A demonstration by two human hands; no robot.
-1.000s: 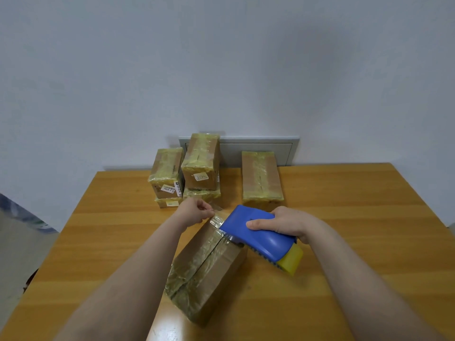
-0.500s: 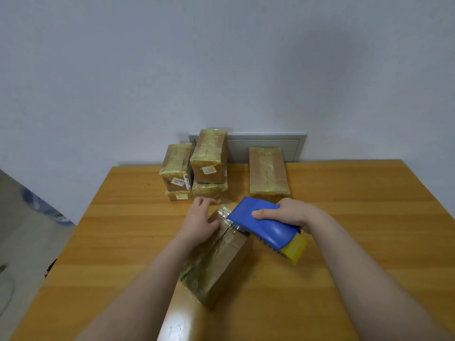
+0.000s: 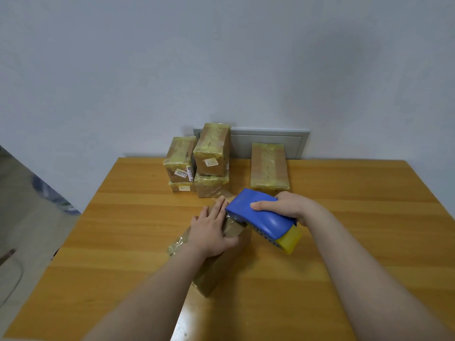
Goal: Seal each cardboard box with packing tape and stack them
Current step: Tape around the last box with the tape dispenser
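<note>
Pressing flat on box (image 3: pixel 209 279) top, L hand (image 3: pixel 211 232) fingers (image 3: pixel 218 208) beside dispenser (image 3: pixel 263 217).

The left hand (image 3: pixel 209 232) and the right hand (image 3: pixel 285 207) are bare. The left forearm (image 3: pixel 152 299) and the right forearm (image 3: pixel 364 274) are bare too, uncovered all the way to the picture's lower edge. The nails are short.

Taped boxes (image 3: pixel 268 166) on wooden table (image 3: pixel 369 217)

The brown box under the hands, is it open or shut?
Shut, it seems: shiny tape wraps the brown cardboard box, and the left hand lies flat on its top.
</note>
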